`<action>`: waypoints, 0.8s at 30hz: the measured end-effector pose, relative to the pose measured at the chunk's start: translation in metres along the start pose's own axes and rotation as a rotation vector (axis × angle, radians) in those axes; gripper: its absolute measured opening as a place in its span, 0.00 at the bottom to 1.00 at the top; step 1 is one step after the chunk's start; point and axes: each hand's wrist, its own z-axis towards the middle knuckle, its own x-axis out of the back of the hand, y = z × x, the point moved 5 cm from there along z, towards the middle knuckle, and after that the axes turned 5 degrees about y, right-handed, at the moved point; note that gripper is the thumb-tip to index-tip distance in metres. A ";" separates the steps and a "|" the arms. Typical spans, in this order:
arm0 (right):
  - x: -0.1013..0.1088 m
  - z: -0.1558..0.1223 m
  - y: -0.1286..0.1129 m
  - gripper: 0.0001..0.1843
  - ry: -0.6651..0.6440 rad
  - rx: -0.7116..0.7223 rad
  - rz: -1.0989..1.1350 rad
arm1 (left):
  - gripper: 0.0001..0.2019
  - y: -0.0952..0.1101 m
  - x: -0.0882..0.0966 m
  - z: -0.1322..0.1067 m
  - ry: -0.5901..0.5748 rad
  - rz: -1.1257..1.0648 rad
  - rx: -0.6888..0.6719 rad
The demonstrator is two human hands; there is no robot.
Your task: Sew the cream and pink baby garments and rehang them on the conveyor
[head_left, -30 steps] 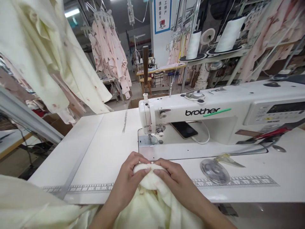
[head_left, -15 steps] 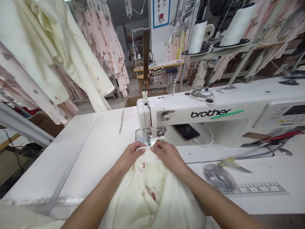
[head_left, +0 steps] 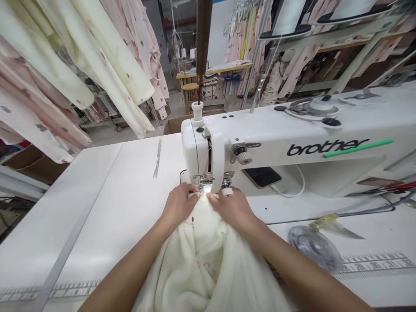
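A pale cream garment (head_left: pixel 208 255) with small reddish prints hangs in folds from the sewing machine bed toward me. My left hand (head_left: pixel 180 203) pinches its upper edge just left of the needle area. On the other side, my right hand (head_left: pixel 232 206) pinches the same edge, partly behind the machine's white knob. Both hands are closed, thumbs toward each other, close below the lit presser foot (head_left: pixel 203 187). The white sewing machine (head_left: pixel 260 138) stands over them. Whether the cloth lies under the foot, I cannot make out.
Under the machine arm lies a phone (head_left: pixel 262 176) with a white cable. To the right are a clear round dish (head_left: pixel 314 247), thread snips with a yellow handle (head_left: pixel 336 225) and a ruler strip (head_left: pixel 377 263). Cream garments (head_left: pixel 107 65) hang at the left. Thread cones (head_left: pixel 289 17) stand behind.
The view has moved closer to the machine and tilted down. My hands and the cloth edge have come nearer the presser foot, with both hands still pinching the cloth.
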 end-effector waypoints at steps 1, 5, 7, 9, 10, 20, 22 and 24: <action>0.000 0.000 0.000 0.08 0.005 0.003 -0.004 | 0.08 0.001 -0.001 0.000 0.009 0.003 0.005; -0.003 0.004 0.004 0.09 0.040 -0.026 0.009 | 0.08 -0.001 -0.005 0.002 0.029 0.005 0.036; -0.005 0.005 0.006 0.08 0.060 -0.042 0.012 | 0.07 -0.003 -0.006 0.003 0.038 -0.001 0.059; -0.007 0.006 0.008 0.07 0.075 -0.044 0.009 | 0.07 -0.004 -0.006 0.004 0.047 -0.011 0.066; -0.007 0.006 0.008 0.07 0.080 -0.039 0.008 | 0.06 -0.004 -0.006 0.004 0.052 -0.014 0.064; -0.006 0.005 0.007 0.07 0.128 -0.007 -0.015 | 0.06 -0.002 -0.005 0.005 0.076 0.000 -0.001; -0.006 0.005 0.007 0.07 0.134 0.006 -0.011 | 0.06 -0.003 -0.006 0.007 0.082 -0.006 -0.010; -0.006 0.005 0.006 0.08 0.140 0.017 -0.008 | 0.05 -0.003 -0.006 0.008 0.089 -0.007 -0.010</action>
